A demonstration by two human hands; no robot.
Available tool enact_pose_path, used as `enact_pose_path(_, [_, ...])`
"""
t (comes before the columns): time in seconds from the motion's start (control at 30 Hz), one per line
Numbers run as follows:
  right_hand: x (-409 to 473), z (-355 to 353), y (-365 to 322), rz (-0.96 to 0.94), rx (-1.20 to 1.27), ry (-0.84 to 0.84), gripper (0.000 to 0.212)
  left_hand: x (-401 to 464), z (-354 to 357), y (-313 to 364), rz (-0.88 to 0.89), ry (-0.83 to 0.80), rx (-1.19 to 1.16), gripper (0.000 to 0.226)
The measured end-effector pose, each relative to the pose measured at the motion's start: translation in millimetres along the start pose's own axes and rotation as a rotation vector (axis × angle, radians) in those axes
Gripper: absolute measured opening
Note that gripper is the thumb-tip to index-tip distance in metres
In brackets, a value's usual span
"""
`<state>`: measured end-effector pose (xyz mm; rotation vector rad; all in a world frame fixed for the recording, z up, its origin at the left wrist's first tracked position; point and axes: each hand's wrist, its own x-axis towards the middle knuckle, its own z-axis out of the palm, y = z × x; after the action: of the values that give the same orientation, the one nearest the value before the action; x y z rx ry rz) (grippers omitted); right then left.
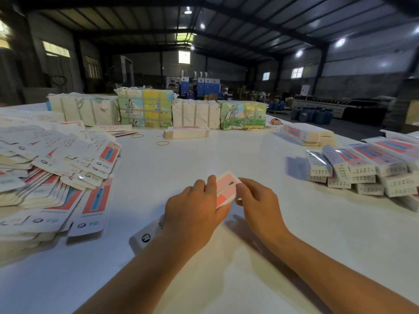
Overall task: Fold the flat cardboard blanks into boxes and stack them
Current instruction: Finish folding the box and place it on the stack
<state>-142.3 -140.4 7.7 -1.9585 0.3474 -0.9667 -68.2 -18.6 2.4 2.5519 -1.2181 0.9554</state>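
My left hand point(195, 207) grips one cardboard blank point(225, 189) from above, fingers curled over its near length. My right hand point(258, 200) pinches the blank's far end, fingertips closed on the edge. The blank sits just above the white counter point(226, 150), centre-near, between the loose pile of flat blanks point(56, 168) on my left and the stack of folded boxes point(367, 171) on my right.

Risks noted: the right pinch is narrow, so I judge a flap could crease off its score line or tear if pushed unevenly. A slack left grip would let the half-formed sleeve spring flat.

Orientation: the long axis runs from near-left, under my wrist, to far-right. The pink printed face points up, far end tilted slightly upward.
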Motion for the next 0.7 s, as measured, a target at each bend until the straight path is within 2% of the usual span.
enact_pose_path(0.13, [-7, 5, -2, -0.055, -0.045, -0.023, 0.023, 0, -1, -3, 0.009, -0.005, 0.041, 0.072])
enact_pose_path(0.3, [-4, 0, -2, -0.083, -0.086, -0.168, 0.023, -1, -11, -14, 0.031, -0.044, 0.007, 0.071])
enact_pose_path(0.33, [-2, -1, -2, -0.079, -0.082, -0.196, 0.028, 0, -14, -15, 0.034, -0.062, -0.012, 0.071])
enact_pose_path(0.4, [1, -6, -1, -0.095, -0.073, -0.257, 0.054, -1, -20, -16, 0.059, -0.05, -0.047, 0.072])
enact_pose_path(0.47, [4, -11, 1, -0.251, -0.19, -0.356, 0.069, -2, -25, -17, 0.121, 0.034, -0.133, 0.074])
enact_pose_path(0.57, [8, -14, 14, -0.446, -0.39, -0.459, 0.072, -6, -21, -22, 0.233, 0.151, -0.171, 0.064])
enact_pose_path(0.7, [12, -13, 20, -0.48, -0.435, -0.389, 0.061, -7, -25, -20, 0.206, 0.128, -0.121, 0.058])
